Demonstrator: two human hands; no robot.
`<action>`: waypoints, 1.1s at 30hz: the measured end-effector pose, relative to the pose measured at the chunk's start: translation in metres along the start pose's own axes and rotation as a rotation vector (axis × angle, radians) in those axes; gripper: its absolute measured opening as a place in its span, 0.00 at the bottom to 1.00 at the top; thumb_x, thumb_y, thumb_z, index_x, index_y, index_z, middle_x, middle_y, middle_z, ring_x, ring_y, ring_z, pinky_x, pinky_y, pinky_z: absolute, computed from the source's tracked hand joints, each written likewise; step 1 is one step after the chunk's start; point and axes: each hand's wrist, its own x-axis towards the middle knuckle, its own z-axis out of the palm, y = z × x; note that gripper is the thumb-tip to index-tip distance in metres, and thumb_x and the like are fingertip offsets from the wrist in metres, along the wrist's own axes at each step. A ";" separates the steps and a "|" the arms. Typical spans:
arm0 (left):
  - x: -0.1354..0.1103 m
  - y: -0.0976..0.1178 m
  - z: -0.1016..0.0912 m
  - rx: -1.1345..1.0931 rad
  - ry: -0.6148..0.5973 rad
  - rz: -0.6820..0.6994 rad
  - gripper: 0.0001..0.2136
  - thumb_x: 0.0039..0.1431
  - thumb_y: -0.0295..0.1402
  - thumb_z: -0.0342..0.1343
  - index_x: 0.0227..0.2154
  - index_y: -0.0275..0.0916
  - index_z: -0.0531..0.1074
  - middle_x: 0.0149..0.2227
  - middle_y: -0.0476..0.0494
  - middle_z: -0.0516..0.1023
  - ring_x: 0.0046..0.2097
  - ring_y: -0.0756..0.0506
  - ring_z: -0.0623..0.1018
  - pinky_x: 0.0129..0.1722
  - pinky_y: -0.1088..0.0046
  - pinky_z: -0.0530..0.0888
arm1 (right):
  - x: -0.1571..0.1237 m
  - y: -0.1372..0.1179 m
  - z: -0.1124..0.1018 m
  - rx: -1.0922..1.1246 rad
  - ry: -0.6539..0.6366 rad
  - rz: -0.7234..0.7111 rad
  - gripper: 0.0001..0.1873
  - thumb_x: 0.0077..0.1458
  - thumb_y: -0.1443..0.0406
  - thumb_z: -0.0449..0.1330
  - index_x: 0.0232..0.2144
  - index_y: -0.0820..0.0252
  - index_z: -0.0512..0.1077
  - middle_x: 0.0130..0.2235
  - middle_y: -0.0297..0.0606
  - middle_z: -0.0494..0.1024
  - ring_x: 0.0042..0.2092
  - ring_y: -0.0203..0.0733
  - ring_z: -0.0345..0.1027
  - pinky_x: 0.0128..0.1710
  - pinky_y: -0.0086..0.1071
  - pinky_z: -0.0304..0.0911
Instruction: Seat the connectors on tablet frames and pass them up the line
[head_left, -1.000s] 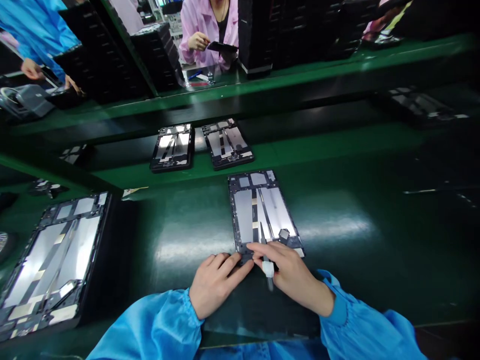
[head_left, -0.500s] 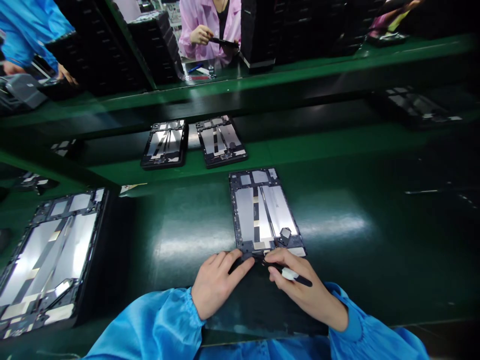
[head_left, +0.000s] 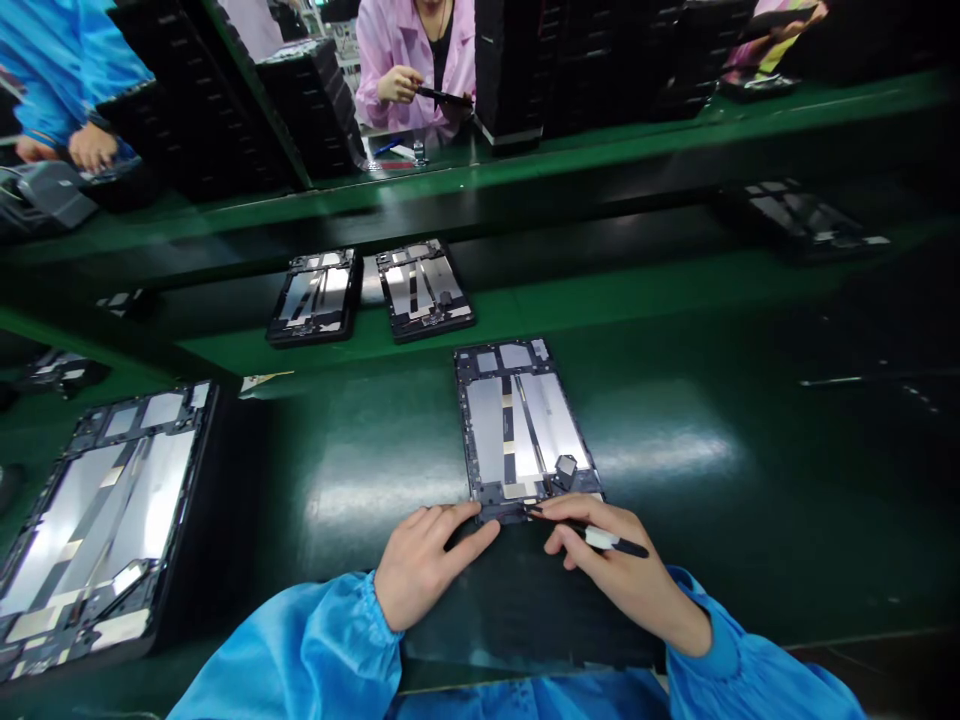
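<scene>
An opened tablet (head_left: 489,420) lies flat on the green bench in front of me, its metal plates, ribbon cables and dark frame exposed. My left hand (head_left: 424,560) rests at its lower left corner, thumb and index finger stretched apart against the bottom edge. Black tweezers with a white band (head_left: 600,538) are pinched in my right hand (head_left: 626,575), whose fingers lie over the tablet's lower right part. The tweezers' tips meet the bottom edge near the middle; what they touch there is too small to tell. A small square module (head_left: 566,467) sits on the tablet's lower right.
A larger-looking opened tablet (head_left: 112,500) lies close on the left. Two more tablets (head_left: 315,290) (head_left: 424,285) lie beyond, below a green shelf (head_left: 420,182) with black tray stacks (head_left: 510,70). Across it, a person in pink (head_left: 412,70) holds a dark flat object.
My right hand and the tweezers have shifted slightly right, uncovering more of the tablet's bottom edge. My left thumb has drawn back a little left. The whole view has shifted slightly.
</scene>
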 end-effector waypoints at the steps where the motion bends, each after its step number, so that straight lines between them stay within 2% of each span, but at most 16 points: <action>1: 0.000 0.000 0.000 -0.008 0.010 -0.003 0.16 0.69 0.25 0.45 0.55 0.42 0.68 0.50 0.39 0.73 0.45 0.46 0.75 0.38 0.70 0.73 | 0.000 -0.002 0.002 0.001 -0.024 -0.023 0.07 0.63 0.65 0.57 0.42 0.57 0.75 0.38 0.40 0.80 0.30 0.39 0.76 0.30 0.30 0.74; 5: 0.001 0.000 -0.001 -0.023 0.029 -0.024 0.15 0.69 0.25 0.46 0.53 0.43 0.70 0.49 0.40 0.74 0.44 0.46 0.76 0.38 0.70 0.73 | 0.004 -0.010 0.007 -0.056 -0.084 -0.120 0.09 0.63 0.67 0.57 0.43 0.57 0.76 0.43 0.41 0.81 0.38 0.43 0.77 0.43 0.36 0.74; 11: 0.002 -0.001 0.002 -0.024 0.040 -0.026 0.14 0.68 0.26 0.48 0.53 0.43 0.71 0.49 0.40 0.74 0.45 0.46 0.76 0.39 0.70 0.73 | 0.010 -0.019 0.007 -0.086 -0.154 -0.134 0.09 0.63 0.67 0.55 0.41 0.56 0.74 0.41 0.39 0.80 0.43 0.44 0.76 0.43 0.35 0.73; 14: 0.001 0.000 -0.002 -0.040 0.058 -0.024 0.14 0.68 0.26 0.49 0.52 0.42 0.71 0.49 0.40 0.74 0.47 0.45 0.75 0.41 0.69 0.73 | 0.009 -0.016 0.007 -0.057 -0.165 -0.041 0.07 0.63 0.65 0.55 0.40 0.57 0.73 0.39 0.39 0.79 0.36 0.41 0.76 0.35 0.31 0.74; 17: -0.004 0.007 -0.008 -0.102 0.060 0.085 0.13 0.67 0.27 0.50 0.51 0.40 0.72 0.50 0.42 0.75 0.51 0.44 0.73 0.45 0.68 0.72 | 0.002 -0.009 0.007 0.056 -0.131 0.137 0.08 0.63 0.60 0.57 0.40 0.58 0.72 0.32 0.36 0.78 0.26 0.36 0.73 0.25 0.27 0.71; 19: -0.008 0.015 -0.009 -0.131 0.008 0.161 0.11 0.67 0.30 0.51 0.50 0.42 0.73 0.50 0.44 0.76 0.52 0.44 0.73 0.46 0.67 0.71 | -0.003 -0.004 0.008 0.131 -0.108 0.235 0.12 0.62 0.56 0.58 0.38 0.60 0.72 0.26 0.34 0.76 0.22 0.34 0.69 0.21 0.26 0.68; 22: -0.013 0.025 -0.006 -0.099 -0.097 0.128 0.11 0.67 0.34 0.52 0.50 0.45 0.73 0.52 0.45 0.75 0.50 0.44 0.73 0.45 0.67 0.70 | -0.006 -0.002 0.010 0.125 -0.138 0.289 0.15 0.62 0.54 0.58 0.35 0.60 0.71 0.24 0.32 0.74 0.22 0.35 0.69 0.21 0.26 0.67; 28: -0.013 0.029 0.000 -0.083 -0.113 0.086 0.13 0.66 0.34 0.54 0.52 0.46 0.72 0.52 0.43 0.73 0.51 0.43 0.72 0.46 0.67 0.69 | 0.000 -0.004 0.016 -0.258 -0.137 0.079 0.07 0.62 0.62 0.58 0.32 0.58 0.70 0.28 0.34 0.74 0.26 0.39 0.69 0.25 0.31 0.64; 33: -0.012 0.029 0.000 -0.108 -0.092 0.089 0.12 0.66 0.33 0.53 0.51 0.46 0.72 0.51 0.42 0.74 0.50 0.43 0.72 0.44 0.66 0.69 | -0.001 -0.003 0.022 -0.277 -0.147 0.025 0.08 0.63 0.62 0.57 0.31 0.58 0.70 0.29 0.34 0.75 0.29 0.41 0.70 0.29 0.33 0.64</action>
